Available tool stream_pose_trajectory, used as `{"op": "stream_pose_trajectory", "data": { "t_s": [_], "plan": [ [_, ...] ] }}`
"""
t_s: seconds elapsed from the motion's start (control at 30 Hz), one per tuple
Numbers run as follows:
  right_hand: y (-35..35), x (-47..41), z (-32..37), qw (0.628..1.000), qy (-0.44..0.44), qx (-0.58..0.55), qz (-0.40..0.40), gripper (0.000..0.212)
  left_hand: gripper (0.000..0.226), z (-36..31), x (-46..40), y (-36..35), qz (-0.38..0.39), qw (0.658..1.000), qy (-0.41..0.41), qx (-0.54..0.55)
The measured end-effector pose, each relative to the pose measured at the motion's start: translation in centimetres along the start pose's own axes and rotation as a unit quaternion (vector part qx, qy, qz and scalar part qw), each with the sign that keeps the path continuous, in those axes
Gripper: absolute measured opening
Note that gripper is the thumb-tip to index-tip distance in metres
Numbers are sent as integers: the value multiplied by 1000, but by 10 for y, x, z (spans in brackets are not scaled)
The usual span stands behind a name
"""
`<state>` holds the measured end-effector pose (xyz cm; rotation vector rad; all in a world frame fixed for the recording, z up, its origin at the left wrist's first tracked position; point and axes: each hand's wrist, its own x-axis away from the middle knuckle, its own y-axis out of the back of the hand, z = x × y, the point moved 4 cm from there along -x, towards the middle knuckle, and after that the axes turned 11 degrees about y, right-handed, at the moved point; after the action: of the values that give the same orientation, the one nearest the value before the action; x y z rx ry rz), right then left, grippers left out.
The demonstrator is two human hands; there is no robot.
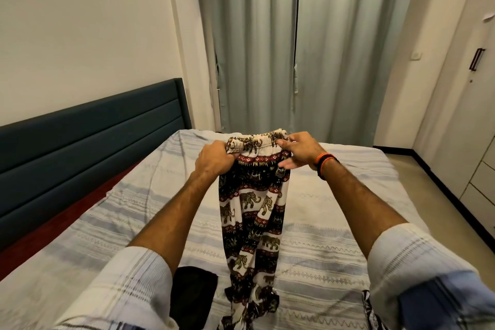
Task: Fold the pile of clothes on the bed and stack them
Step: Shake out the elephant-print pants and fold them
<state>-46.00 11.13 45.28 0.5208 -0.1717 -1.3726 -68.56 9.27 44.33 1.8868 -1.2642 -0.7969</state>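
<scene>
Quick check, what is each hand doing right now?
Left hand: grips the waistband of the elephant-print trousers.
Right hand: pinches the same waistband.

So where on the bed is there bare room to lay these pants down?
Free: the bedspread right of the elephant-print pants, and the stretch left of them toward the headboard. Crowded: the near edge, with the black garment and a patterned cloth.

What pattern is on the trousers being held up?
Elephant print in black, white and red bands on the trousers, head view.

Home bedroom: bed [321, 257], headboard [88, 136], curtains [294, 43]
</scene>
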Motion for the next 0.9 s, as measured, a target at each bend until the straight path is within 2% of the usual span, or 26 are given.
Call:
{"op": "stream_pose_trajectory", "data": {
  "t_s": [0.07,0.2,0.3,0.7,0.9],
  "plan": [
    [3,-5,6,994,-18,-104,-15,19,29,-9,0,11,25,997,3,77],
    [29,-22,50,989,35,-128,-67,24,41,-42,-7,59,-23,981,-38,189],
    [51,-29,88,984,70,-139,-89,28,35,-66,-11,95,-62,967,-72,235],
    [106,-53,188,965,178,-113,-154,21,32,-137,-36,194,-124,957,-114,238],
    [112,-60,192,976,154,-90,-128,21,31,-137,-43,201,-61,967,-83,235]
  ]
}}
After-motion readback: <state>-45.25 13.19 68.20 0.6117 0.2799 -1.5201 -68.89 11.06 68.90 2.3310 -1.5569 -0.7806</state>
